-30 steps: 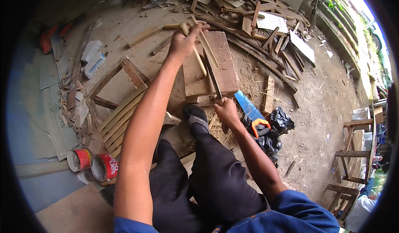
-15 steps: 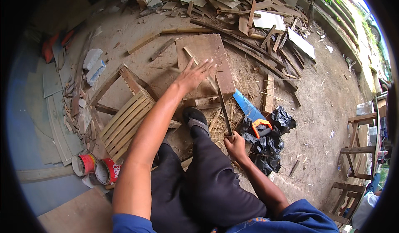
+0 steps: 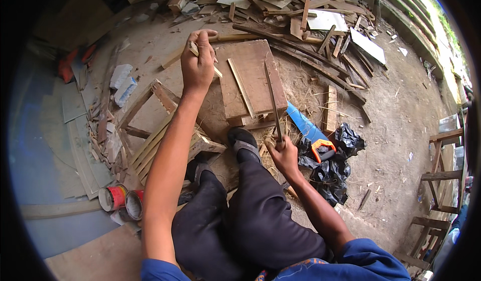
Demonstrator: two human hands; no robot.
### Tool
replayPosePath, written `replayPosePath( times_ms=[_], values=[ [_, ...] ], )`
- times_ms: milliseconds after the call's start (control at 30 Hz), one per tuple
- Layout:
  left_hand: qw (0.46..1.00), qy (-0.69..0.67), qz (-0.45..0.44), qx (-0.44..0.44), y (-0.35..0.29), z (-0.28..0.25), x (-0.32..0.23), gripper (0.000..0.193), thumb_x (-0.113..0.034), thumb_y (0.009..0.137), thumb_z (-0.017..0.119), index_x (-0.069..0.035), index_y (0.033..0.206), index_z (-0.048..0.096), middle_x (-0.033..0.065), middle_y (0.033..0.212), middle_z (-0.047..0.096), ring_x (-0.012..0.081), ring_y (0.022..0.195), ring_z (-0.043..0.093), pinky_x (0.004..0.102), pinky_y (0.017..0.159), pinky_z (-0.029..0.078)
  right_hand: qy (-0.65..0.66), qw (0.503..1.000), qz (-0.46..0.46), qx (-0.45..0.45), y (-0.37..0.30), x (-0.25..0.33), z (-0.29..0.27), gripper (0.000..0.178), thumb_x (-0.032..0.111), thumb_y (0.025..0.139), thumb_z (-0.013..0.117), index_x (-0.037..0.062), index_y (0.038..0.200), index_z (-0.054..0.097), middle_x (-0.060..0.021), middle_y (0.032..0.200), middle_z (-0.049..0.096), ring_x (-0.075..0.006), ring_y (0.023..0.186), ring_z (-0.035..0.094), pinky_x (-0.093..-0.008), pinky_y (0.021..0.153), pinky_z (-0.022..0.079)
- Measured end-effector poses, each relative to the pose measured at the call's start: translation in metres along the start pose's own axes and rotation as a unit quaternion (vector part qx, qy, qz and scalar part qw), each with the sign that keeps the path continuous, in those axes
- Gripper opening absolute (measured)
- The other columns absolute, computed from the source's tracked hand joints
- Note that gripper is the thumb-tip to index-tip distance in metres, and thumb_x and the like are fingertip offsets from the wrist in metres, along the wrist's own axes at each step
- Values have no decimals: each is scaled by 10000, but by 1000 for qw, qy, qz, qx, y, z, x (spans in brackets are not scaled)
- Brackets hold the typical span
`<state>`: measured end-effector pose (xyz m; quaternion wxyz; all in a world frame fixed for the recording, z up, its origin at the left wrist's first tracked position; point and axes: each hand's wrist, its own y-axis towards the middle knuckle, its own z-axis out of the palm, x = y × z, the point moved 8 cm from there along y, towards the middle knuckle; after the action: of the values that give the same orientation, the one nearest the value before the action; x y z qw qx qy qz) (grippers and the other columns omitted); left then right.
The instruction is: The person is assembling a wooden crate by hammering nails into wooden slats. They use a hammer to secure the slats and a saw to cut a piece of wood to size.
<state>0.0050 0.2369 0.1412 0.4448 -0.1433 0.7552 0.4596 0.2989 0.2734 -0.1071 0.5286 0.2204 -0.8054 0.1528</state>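
My left hand [image 3: 199, 63] is raised above the left edge of a brown wooden block [image 3: 253, 55], fingers closed around a short pale wooden strip [image 3: 218, 72]. Both ends of that strip poke out of the fist. Another thin pale strip [image 3: 240, 88] lies lengthwise on the block's top. At the block's near right side, my right hand [image 3: 283, 156] grips a long, dark, narrow-bladed knife [image 3: 273, 98]. Its blade points away from me across the block's right part; the handle is mostly covered by my fingers.
A blue handsaw [image 3: 303, 122] with an orange handle lies by black crumpled plastic [image 3: 333, 173] on the right. Pale slats [image 3: 155, 148] and a wooden frame [image 3: 138, 108] stand left of my feet. Two red cans [image 3: 116, 197] sit lower left. Scrap wood [image 3: 320, 20] is heaped at the back.
My left hand has lifted off the strip on the block, moved up and left, and closed on a short strip. The knife has come away from the strip, its blade now pointing more straight ahead.
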Motion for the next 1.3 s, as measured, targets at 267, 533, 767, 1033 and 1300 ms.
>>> replayPosePath(
  times_ms=[267,533,767,1033,1300],
  values=[
    [966,-188,-160,-74,-3,-18,37,481,-542,1052,493,-69,1108,558,9,819,493,99,680,500,303,705,488,-140,988,-68,-8,95,34,61,362,276,852,808,16,1039,640,-216,760,703,-409,736,709,-470,667,552],
    [932,-324,-130,-95,-10,-8,67,314,-342,1116,410,-79,1252,513,32,1060,547,162,945,526,453,1033,476,-163,984,-53,-49,158,47,30,343,295,880,780,-12,966,654,-209,738,662,-370,696,661,-463,650,520],
    [966,-160,-189,-76,-46,-10,85,327,-283,1082,549,-36,1254,676,-26,1052,656,79,996,577,255,949,448,17,999,-23,-31,98,88,15,390,323,958,726,-31,1101,646,-114,678,618,-139,639,585,-344,588,471],
    [997,12,-70,10,-68,-35,28,188,-101,956,734,33,1086,714,22,961,727,68,834,639,210,737,504,137,987,-76,34,36,176,13,226,186,981,691,0,1105,653,-8,596,538,-59,587,493,-265,544,412],
    [995,88,6,49,-89,-16,-2,120,-31,884,754,8,977,688,121,927,729,197,838,747,311,727,602,139,972,-180,54,28,219,7,193,78,906,683,-11,1067,625,-153,621,630,-192,547,625,-320,562,485]
  ],
)
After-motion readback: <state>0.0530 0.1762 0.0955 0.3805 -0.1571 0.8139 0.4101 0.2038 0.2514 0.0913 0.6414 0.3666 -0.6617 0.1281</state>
